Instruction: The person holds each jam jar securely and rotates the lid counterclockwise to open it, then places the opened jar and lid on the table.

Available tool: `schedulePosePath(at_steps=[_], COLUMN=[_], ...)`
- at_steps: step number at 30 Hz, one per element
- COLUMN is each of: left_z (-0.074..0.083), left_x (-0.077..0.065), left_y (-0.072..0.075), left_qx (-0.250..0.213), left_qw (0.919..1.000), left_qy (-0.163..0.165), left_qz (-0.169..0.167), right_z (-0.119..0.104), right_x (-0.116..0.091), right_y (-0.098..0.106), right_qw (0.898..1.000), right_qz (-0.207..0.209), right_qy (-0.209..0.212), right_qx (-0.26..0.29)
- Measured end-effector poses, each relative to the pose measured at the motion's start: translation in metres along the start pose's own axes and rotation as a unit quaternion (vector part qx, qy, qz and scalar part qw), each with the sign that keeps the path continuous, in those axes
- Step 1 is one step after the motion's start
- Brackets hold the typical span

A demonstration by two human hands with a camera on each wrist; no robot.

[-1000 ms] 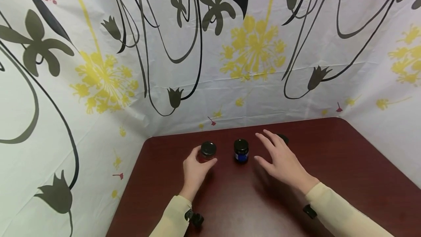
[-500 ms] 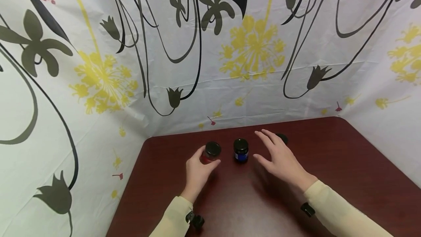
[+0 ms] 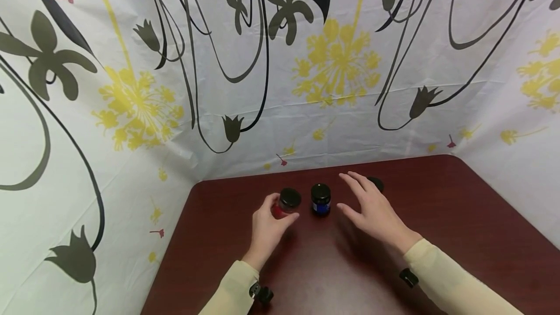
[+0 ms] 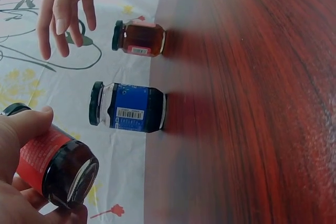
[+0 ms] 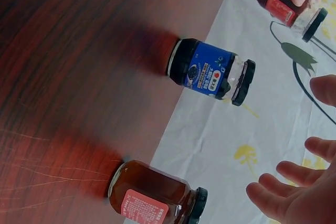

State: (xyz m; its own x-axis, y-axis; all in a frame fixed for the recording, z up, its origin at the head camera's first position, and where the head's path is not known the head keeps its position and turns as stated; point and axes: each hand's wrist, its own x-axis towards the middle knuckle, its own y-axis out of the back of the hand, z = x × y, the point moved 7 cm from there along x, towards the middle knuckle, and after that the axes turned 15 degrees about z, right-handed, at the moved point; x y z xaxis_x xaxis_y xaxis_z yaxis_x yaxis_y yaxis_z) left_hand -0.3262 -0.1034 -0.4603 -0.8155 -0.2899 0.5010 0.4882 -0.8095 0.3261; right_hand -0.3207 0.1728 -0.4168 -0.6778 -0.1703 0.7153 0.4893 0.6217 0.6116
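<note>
My left hand (image 3: 267,230) grips a glass jar (image 3: 290,200) with a dark lid and a red label (image 4: 43,156). The left wrist view shows this jar tilted and off the table, its base visible. Just right of it a blue-labelled jar (image 3: 321,203) of dark contents stands upright on the table. Fingers spread, my right hand (image 3: 378,213) hovers to the right of the blue-labelled jar, touching nothing. Behind that hand, an amber jar (image 5: 149,190) with a pinkish-red label stands on the table; in the head view mostly its lid (image 3: 376,184) shows.
The dark red wooden table (image 3: 315,266) has rounded far corners. A white flower-printed sheet (image 3: 245,96) hangs behind it and along both sides. A dark device (image 3: 261,293) sits at the left wrist, another (image 3: 409,277) at the right wrist.
My left hand has carried the red-labelled jar to the right, closer to the blue-labelled jar. The right hand has stayed nearly still, and the other two jars have not moved.
</note>
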Motion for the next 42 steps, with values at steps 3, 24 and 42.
schedulePosePath(at_steps=[3,24,42], left_z=[0.003,0.013,0.019], left_x=[-0.001,-0.004,-0.012], left_y=[-0.001,-0.005,-0.012], left_qx=[0.0,0.008,0.042], left_qw=[1.0,0.9997,0.9982], left_qy=[-0.004,-0.024,-0.034], left_qz=[0.001,-0.003,-0.028], right_z=[0.0,-0.004,-0.008], right_x=[0.0,0.0,0.0], right_y=[0.001,0.002,0.0], right_qw=[1.0,1.0,0.999], right_qz=[0.001,-0.003,0.005], right_qy=[0.0,-0.007,0.01], right_qx=[0.0,0.021,0.045])
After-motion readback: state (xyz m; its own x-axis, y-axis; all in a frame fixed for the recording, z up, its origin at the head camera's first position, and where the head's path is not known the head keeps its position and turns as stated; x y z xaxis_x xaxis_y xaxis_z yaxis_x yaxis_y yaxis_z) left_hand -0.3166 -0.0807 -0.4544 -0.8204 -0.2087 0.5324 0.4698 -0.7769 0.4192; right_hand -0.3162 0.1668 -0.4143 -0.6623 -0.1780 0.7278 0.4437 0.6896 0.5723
